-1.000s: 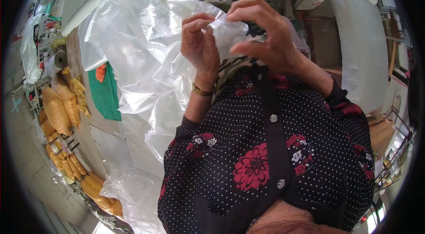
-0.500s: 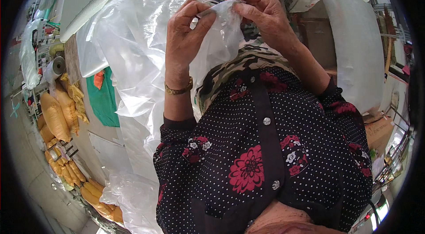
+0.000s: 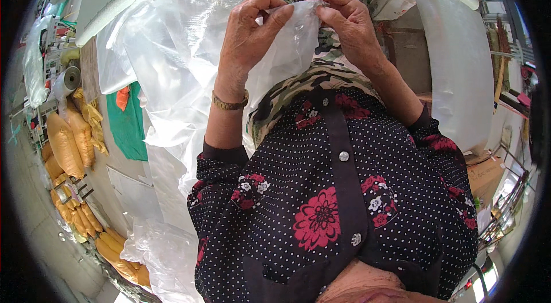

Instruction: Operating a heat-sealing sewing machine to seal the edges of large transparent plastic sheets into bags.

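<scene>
Left hand [image 3: 248,36] and right hand [image 3: 347,26], top centre of frame, each pinch the upper edge of a clear plastic bag [image 3: 172,73] between thumb and fingertips, close together but not touching. The film looks very light, limp and slippery, likely clingy, so the rim pinched there seems the best hold; the rest billows down the left. Room is tight: yellow packs [image 3: 66,142] at far left, a white sack [image 3: 459,68] at right.
</scene>
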Tool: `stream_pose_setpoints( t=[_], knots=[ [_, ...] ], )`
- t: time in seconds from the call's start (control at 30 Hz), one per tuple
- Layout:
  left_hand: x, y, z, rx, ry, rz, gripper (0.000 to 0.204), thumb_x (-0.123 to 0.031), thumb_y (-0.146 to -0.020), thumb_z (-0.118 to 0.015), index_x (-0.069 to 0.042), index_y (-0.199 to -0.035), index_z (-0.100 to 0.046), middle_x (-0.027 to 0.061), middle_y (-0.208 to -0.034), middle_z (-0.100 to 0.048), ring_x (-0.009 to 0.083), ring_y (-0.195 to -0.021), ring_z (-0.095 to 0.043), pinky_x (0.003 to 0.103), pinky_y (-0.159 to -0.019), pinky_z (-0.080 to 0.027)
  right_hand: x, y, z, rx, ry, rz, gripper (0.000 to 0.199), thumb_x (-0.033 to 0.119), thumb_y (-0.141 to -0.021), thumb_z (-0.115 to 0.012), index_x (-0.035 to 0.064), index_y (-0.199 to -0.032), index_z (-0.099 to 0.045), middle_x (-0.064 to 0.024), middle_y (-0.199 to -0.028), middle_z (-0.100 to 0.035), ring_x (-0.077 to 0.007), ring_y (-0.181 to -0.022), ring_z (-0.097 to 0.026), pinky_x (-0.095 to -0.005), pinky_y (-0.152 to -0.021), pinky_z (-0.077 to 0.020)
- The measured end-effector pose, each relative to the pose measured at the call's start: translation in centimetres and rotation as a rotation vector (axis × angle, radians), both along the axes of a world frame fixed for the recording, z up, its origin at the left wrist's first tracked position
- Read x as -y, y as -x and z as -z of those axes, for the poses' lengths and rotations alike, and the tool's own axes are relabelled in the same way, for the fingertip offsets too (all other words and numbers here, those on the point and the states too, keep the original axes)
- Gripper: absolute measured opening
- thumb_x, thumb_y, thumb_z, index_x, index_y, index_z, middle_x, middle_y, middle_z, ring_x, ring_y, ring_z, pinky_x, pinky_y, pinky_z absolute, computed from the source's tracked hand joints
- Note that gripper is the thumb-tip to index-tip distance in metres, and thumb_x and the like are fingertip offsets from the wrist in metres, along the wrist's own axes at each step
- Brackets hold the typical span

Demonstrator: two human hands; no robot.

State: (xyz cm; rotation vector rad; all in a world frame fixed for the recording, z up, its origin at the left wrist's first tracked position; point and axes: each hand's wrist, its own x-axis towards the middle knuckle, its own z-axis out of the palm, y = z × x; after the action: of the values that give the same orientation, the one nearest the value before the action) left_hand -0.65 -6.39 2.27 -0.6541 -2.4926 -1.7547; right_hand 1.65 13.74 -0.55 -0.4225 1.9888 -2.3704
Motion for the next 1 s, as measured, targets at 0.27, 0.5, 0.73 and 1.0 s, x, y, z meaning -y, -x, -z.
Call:
stream_pose_setpoints(
  t=[0.27, 0.5, 0.73, 1.0],
  knots=[
    [-0.7, -0.4, -1.6, -0.195, 0.172, 0.011, 0.012, -0.012, -0.086, -0.072, -0.001, -0.087, -0.067, 0.0086, -0.081, -0.061, 0.0207, -0.063, -0.059, 0.031, -0.060, -0.048, -0.6, 0.4, -3.5, -0.076, -0.190, -0.123, 0.026, 0.021, -0.097, -0.058, -0.0012, -0.110, -0.064, -0.0060, -0.092, -0.066, -0.0107, -0.080, -0.058, -0.0262, -0.074, -0.0493],
    [1.6, 0.0, -2.6, -0.300, 0.319, -0.031, 0.024, -0.020, -0.082, -0.077, -0.005, -0.098, -0.069, 0.0048, -0.104, -0.068, 0.0215, -0.071, -0.067, 0.029, -0.063, -0.054, -0.9, 0.8, -4.4, -0.219, -0.605, -0.120, 0.024, 0.021, -0.097, -0.060, -0.0026, -0.099, -0.064, -0.0117, -0.075, -0.060, -0.0157, -0.066, -0.053, -0.0316, -0.063, -0.0460],
    [8.6, 2.2, -2.1, -0.609, 0.753, -0.456, 0.024, -0.028, -0.074, -0.080, -0.013, -0.092, -0.074, -0.0031, -0.120, -0.064, 0.0229, -0.117, -0.055, 0.038, -0.093, -0.047, -0.2, 0.7, -5.1, -0.235, -0.538, -0.111, 0.022, 0.019, -0.098, -0.059, -0.0024, -0.100, -0.063, -0.0096, -0.080, -0.063, -0.0127, -0.071, -0.054, -0.0298, -0.067, -0.0477],
    [14.2, 0.3, -1.1, -0.340, 0.293, -0.288, 0.020, -0.007, -0.074, -0.083, -0.001, -0.083, -0.065, 0.0035, -0.080, -0.063, 0.0140, -0.075, -0.057, 0.030, -0.075, -0.047, 1.1, 0.5, -5.0, -0.471, -0.529, -0.099, 0.013, 0.011, -0.096, -0.058, -0.0014, -0.100, -0.060, -0.0110, -0.089, -0.064, -0.0180, -0.081, -0.064, -0.0316, -0.073, -0.0507]
  ],
)
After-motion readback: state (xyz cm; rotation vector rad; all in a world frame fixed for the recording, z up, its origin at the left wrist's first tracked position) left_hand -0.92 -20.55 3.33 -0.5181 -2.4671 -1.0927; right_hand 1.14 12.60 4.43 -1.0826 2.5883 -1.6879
